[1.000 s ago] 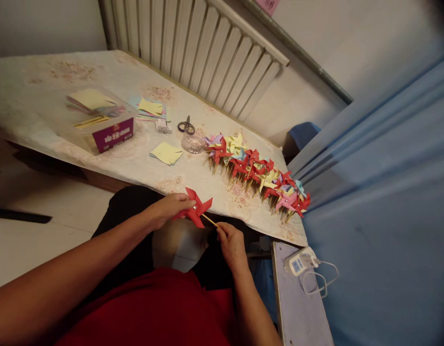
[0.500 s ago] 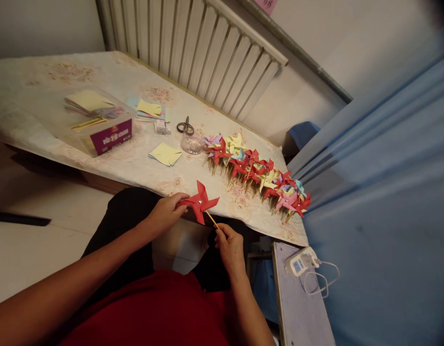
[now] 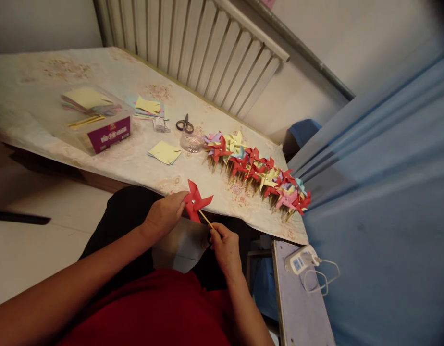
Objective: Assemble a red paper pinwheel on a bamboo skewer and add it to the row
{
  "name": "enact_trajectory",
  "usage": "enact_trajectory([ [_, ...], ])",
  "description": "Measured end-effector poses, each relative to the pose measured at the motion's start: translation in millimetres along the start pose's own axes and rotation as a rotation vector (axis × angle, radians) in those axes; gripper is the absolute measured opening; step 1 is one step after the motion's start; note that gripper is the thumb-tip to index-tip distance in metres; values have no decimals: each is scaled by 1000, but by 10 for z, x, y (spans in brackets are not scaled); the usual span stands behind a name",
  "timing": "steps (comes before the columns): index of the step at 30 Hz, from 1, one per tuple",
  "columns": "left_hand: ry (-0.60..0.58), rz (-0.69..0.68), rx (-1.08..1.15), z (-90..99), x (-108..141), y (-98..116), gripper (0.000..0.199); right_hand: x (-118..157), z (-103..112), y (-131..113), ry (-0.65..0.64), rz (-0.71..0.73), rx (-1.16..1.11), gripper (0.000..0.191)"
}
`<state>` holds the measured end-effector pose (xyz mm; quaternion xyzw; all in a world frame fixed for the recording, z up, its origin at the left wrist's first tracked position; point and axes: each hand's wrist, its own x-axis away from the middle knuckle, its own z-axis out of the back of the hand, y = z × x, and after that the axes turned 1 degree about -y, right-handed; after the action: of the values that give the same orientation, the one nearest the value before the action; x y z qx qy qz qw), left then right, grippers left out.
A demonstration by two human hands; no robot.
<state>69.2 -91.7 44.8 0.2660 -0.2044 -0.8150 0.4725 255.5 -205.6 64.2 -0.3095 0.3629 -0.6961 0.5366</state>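
A red paper pinwheel (image 3: 193, 202) with a small pale pin at its centre is held over my lap, at the table's front edge. My right hand (image 3: 226, 244) pinches its thin wooden stick (image 3: 206, 218) near the lower part. On the other side, my left hand (image 3: 167, 211) has its fingers closed at the pinwheel's left blade, which they partly cover. Beyond, a long row of finished pinwheels (image 3: 253, 170) in red, yellow, pink, purple and blue stands on the table, sticks downward.
On the flowered tablecloth (image 3: 131, 168) lie cut yellow paper squares (image 3: 165, 153), a paper stack (image 3: 148, 105), a small clear box (image 3: 161, 125), black scissors (image 3: 185, 125) and a clear dish (image 3: 191, 143). A plastic bin (image 3: 110, 134) stands left. A white power strip (image 3: 300, 259) lies right.
The pinwheel and my right hand have shifted slightly left. The left fingers have drawn in over the left blade, hiding more of it.
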Motion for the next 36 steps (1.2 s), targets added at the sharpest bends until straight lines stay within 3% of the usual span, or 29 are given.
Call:
enact_trajectory([
  [10,39,-74,1,-8,7,-51,39,-4,-21,-22,4,1,-18,26],
  [20,91,-56,44,-18,-18,-50,31,-11,-50,-41,9,-10,-71,26],
  [26,213,-116,49,118,-73,40,39,-34,-24,-10,44,-76,-163,24],
  [28,274,-39,136,167,-68,63,41,-62,-9,3,69,-102,-209,23],
  [31,295,251,410,173,-36,81,39,-127,-11,8,108,-151,-335,19],
  [34,161,502,784,83,5,129,37,-197,-69,-17,141,-165,-497,18],
  [36,-5,535,934,0,28,203,35,-229,-137,-60,155,-173,-594,18],
])
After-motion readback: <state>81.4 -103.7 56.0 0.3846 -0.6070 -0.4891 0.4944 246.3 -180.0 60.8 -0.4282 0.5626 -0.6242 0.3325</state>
